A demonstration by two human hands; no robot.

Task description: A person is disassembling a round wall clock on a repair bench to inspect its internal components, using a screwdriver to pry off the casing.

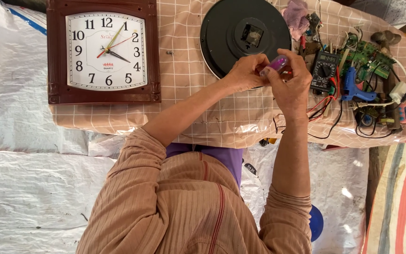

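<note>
My left hand (244, 73) and my right hand (291, 87) meet over the lower right edge of a round black clock back (240, 23) that lies face down. The fingers of both hands pinch a small translucent purple object (279, 62); I cannot tell what kind of thing it is. In the clock's centre is a square black mechanism (252, 34). Both hands hover above the low table covered in a checked cloth (189, 89).
A brown square wall clock (103, 51) lies face up on the left. Right of my hands are a black multimeter (324, 70), a blue glue gun (353, 88), green circuit boards (370, 59), tangled wires (327, 110) and a purple cloth (296, 16). A white plastic sheet (29, 178) covers the floor.
</note>
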